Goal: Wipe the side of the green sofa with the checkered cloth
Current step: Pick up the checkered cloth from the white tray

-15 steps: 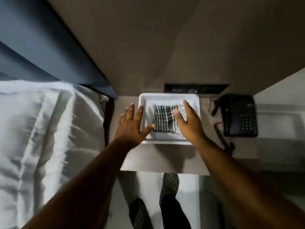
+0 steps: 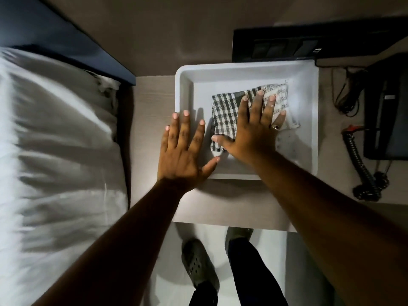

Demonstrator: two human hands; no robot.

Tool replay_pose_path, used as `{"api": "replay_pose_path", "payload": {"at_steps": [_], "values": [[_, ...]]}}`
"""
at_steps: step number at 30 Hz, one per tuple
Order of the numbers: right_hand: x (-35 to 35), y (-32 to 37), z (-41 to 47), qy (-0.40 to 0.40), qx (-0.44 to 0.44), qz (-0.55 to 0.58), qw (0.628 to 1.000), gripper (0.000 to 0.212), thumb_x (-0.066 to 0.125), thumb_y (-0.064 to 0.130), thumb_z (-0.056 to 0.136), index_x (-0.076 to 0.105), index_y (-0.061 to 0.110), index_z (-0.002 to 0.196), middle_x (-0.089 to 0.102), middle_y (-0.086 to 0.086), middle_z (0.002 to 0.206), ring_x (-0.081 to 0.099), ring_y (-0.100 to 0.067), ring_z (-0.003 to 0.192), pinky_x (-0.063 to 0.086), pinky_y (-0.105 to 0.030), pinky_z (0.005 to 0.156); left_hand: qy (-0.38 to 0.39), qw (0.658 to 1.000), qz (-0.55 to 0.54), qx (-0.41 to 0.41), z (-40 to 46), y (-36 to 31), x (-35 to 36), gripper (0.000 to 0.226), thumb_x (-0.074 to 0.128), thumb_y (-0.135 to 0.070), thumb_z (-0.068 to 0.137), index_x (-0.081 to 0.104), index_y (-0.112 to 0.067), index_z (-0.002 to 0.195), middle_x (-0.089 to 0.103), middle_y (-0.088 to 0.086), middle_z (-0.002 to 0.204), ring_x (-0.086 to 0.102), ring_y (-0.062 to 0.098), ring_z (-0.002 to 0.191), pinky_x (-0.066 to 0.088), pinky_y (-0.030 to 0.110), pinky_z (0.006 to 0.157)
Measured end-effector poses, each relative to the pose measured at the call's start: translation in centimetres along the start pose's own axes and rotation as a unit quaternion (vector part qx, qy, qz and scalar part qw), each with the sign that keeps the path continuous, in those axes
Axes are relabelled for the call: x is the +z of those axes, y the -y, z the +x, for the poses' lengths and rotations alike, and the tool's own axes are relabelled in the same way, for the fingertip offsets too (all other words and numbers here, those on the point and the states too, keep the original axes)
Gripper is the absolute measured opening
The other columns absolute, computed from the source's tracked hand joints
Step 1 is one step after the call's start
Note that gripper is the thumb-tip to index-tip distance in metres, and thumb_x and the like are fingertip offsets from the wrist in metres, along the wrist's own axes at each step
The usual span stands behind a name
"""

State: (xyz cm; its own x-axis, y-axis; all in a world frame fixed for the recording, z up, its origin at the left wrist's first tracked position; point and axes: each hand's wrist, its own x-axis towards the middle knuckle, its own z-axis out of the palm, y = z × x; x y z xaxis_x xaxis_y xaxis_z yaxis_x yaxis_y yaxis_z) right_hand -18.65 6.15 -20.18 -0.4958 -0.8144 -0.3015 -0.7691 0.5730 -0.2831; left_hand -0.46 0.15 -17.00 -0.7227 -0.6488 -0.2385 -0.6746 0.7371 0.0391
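A folded black-and-white checkered cloth [image 2: 225, 113] lies inside a white tray [image 2: 247, 72] on a bedside table. My right hand [image 2: 254, 127] rests flat on top of the cloth with fingers spread, the thumb at the cloth's near-left corner. My left hand [image 2: 183, 149] lies open over the tray's left rim, fingers apart, holding nothing. No green sofa is in view.
A bed with white bedding [image 2: 57, 151] and a dark headboard [image 2: 66, 40] is on the left. A black telephone [image 2: 386, 111] with a coiled cord [image 2: 362, 164] sits right of the tray. A dark switch panel [image 2: 287, 47] is on the wall behind. My feet [image 2: 198, 263] are below.
The view has come much closer to the tray. My right hand moved from the cloth's right edge onto the top of it. My left hand shifted onto the tray's left rim.
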Motion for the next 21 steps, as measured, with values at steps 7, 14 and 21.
{"api": "replay_pose_path", "payload": {"at_steps": [7,14,21], "values": [[0.3,-1.3,0.7,-0.014,-0.086,-0.025,0.996,0.080,0.047,0.062,0.086,0.018,0.026,0.151,0.004,-0.021,0.163,-0.002,-0.048,0.148,-0.004,-0.070,0.113,-0.004,1.000,0.014,0.012,0.0,0.2,0.0,0.090,0.017,-0.079,0.090,0.010,-0.024,0.162,0.002,0.017,0.170,-0.014,0.034,0.153,-0.019,0.045,0.122],[-0.8,-3.2,0.4,-0.083,-0.126,0.105,0.983,0.041,0.046,0.021,0.090,0.057,0.011,0.127,0.048,-0.019,0.146,0.039,-0.035,0.140,0.024,-0.062,0.116,-0.046,0.999,-0.003,0.022,-0.1,0.2,0.6,0.090,0.024,-0.077,0.091,0.020,-0.020,0.161,0.012,0.020,0.168,0.005,0.045,0.155,-0.003,0.054,0.124],[-7.6,-1.9,-2.8,-0.217,0.187,0.689,0.666,0.010,0.049,0.016,0.096,0.059,0.017,0.096,0.069,0.007,0.072,0.066,-0.005,0.068,0.052,-0.021,0.065,-0.067,0.997,0.018,0.028,0.0,0.2,0.7,0.089,0.023,-0.076,0.090,0.022,-0.021,0.160,0.016,0.021,0.167,0.013,0.044,0.154,0.002,0.061,0.122]]}}
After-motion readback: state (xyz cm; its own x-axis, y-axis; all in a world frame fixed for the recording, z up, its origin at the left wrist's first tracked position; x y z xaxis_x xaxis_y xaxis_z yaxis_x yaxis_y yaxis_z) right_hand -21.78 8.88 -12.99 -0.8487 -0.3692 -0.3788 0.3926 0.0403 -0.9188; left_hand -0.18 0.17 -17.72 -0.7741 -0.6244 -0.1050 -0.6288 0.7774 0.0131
